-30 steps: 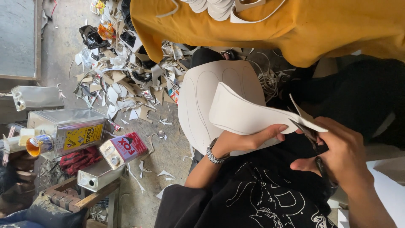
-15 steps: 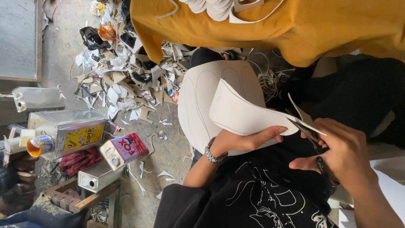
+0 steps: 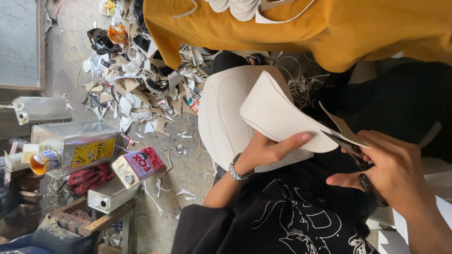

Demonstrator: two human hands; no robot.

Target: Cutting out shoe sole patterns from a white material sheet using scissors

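Note:
My left hand point(image 3: 268, 150), with a metal watch on its wrist, grips a curved white sheet point(image 3: 278, 113) from below, thumb stretched along its edge. My right hand point(image 3: 395, 174) is closed on dark scissors point(image 3: 351, 148), whose blades meet the sheet's right edge where a thin strip sticks out. A larger white sheet with drawn outlines point(image 3: 221, 113) lies underneath, over my lap. My black printed shirt point(image 3: 301, 221) fills the lower middle.
A yellow garment point(image 3: 306, 28) hangs across the top with white cut pieces on it. A heap of offcuts point(image 3: 136, 80) covers the concrete floor. A silver tin point(image 3: 75, 146), a red and white tin point(image 3: 139, 165) and a wooden stool point(image 3: 89, 218) stand at left.
Both hands keep their grips. The white sheet has shifted only slightly against the scissors; nothing else has moved.

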